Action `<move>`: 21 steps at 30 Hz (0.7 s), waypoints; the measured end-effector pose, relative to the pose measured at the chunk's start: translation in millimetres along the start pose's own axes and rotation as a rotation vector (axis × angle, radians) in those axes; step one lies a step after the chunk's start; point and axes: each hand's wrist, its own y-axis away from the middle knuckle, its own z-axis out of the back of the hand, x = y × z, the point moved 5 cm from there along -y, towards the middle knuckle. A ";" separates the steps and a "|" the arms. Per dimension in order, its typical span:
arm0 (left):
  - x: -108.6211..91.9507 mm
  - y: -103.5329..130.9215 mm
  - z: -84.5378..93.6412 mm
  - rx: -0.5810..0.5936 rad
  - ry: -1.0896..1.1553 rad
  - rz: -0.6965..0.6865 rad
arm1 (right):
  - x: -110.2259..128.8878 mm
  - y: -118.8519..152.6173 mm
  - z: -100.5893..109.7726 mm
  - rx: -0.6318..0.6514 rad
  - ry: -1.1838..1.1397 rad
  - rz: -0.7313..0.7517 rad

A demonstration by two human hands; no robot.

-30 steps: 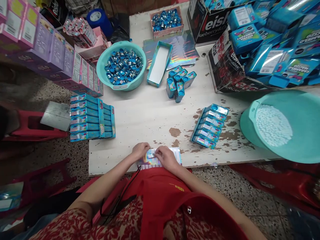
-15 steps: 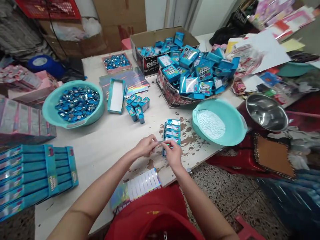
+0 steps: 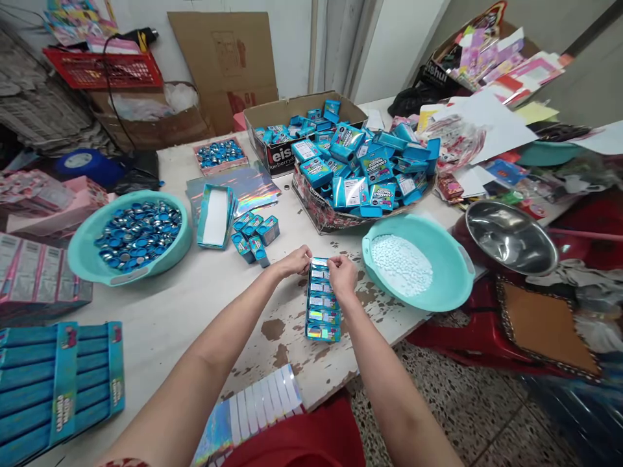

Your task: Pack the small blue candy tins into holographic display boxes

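A narrow row of small blue candy packs point(image 3: 322, 301) stands on the table before me, running away from my body. My left hand point(image 3: 298, 261) is at the far left corner of this row, its fingertips pinched together. My right hand point(image 3: 342, 275) reaches the far right side, thumb and finger closed over the farthest pack. Between the two sets of fingertips is a pale sticker strip point(image 3: 320, 261), small and partly covered. The two nearest packs carry shiny holographic stickers point(image 3: 324, 332). By the table's front edge lies a sheet of sticker strips point(image 3: 263, 399).
Several loose blue packs point(image 3: 256, 237) and an open blue tray point(image 3: 215, 217) are at the left. A turquoise basin of blue lids point(image 3: 75, 250) stands beyond them. Right of the row is a turquoise basin point(image 3: 450, 259) with white candies, behind it a carton point(image 3: 331, 224) heaped with blue packs.
Both hands have moved from above the row's near part to its far end, with the thin strip between their fingers. The view has shifted, and more of the row shows.
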 end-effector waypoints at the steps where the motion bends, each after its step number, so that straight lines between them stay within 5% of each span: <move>1: 2.7 -1.6 -1.1 0.003 0.032 0.002 | -0.5 -0.1 -0.8 0.002 0.014 0.014; 6: 11.1 -4.2 -3.0 -0.045 0.167 -0.059 | -3.0 -1.5 -2.9 -0.004 -0.048 0.074; 13: 1.0 6.0 7.3 -0.305 -0.096 -0.270 | -15.3 -11.4 -9.1 0.071 -0.356 -0.022; 21: 35.0 -0.9 -8.2 -0.294 0.015 -0.088 | -6.8 -5.7 -7.9 0.054 -0.138 0.021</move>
